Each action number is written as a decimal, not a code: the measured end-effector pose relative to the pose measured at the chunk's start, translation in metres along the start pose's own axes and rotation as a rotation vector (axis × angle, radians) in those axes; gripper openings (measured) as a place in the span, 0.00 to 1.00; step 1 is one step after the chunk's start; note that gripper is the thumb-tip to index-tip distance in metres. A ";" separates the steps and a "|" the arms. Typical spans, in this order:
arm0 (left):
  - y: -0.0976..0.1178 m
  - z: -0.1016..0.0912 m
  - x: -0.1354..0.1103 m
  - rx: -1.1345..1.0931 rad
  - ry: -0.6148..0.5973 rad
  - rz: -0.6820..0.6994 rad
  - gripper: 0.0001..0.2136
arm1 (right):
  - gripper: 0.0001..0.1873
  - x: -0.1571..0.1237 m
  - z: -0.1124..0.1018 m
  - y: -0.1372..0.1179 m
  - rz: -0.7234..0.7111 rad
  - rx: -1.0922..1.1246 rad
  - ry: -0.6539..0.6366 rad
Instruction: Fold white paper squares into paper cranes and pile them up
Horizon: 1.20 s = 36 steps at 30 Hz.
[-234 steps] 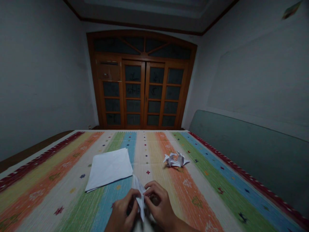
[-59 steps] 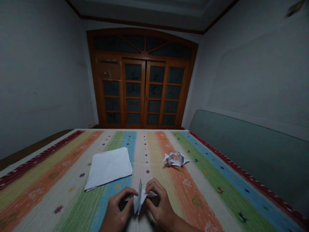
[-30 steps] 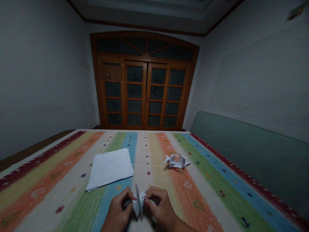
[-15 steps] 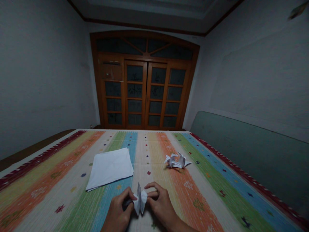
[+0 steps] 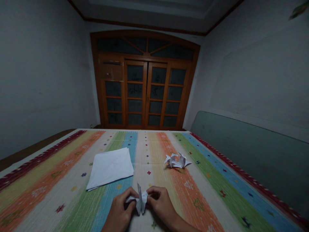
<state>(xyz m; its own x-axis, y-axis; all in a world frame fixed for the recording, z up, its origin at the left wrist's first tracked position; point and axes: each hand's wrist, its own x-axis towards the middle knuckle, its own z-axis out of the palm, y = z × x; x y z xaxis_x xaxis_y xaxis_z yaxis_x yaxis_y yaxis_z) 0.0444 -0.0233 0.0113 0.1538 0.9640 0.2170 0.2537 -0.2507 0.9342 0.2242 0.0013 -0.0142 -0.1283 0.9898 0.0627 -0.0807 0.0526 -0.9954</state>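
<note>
A small folded white paper figure (image 5: 140,203), with pointed flaps and a tall upright tip, is between my hands near the front of the table. My left hand (image 5: 120,207) pinches its left flap between thumb and fingers. On the opposite side, my right hand (image 5: 161,203) pinches the right flap with thumb and forefinger. Beyond my left hand lies a stack of white paper sheets (image 5: 109,168). Some finished-looking folded paper figures (image 5: 177,160) sit close together farther off, to the right.
A striped, patterned cloth (image 5: 79,180) covers the table. Past its far edge stands a wooden door with glass panes (image 5: 147,93). A pale green padded or panel-like backrest (image 5: 241,138) runs along the right side, against the wall.
My right forefinger, raised and stretched before, has curled down onto the paper's right flap. The flaps now spread a little wider to the sides. The sheets and other figures have not moved.
</note>
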 end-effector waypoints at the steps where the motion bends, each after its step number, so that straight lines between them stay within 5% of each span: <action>1: -0.001 0.000 0.000 0.008 0.004 0.000 0.07 | 0.09 0.000 0.000 0.000 0.009 0.009 0.002; 14: -0.005 -0.001 -0.003 0.014 -0.042 0.070 0.08 | 0.06 -0.002 -0.005 0.002 -0.076 -0.098 0.014; 26: -0.006 -0.002 -0.003 -0.044 -0.065 0.050 0.09 | 0.13 -0.001 0.005 -0.003 0.015 -0.002 -0.047; 36: -0.002 -0.001 -0.003 -0.060 -0.023 0.115 0.19 | 0.15 -0.003 -0.001 -0.006 -0.051 -0.064 -0.032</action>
<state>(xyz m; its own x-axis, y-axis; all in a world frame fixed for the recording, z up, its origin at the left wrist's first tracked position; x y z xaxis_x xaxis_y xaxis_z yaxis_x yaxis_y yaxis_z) 0.0421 -0.0254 0.0096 0.2005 0.9269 0.3174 0.1754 -0.3527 0.9192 0.2260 -0.0021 -0.0086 -0.1576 0.9809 0.1143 -0.0245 0.1118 -0.9934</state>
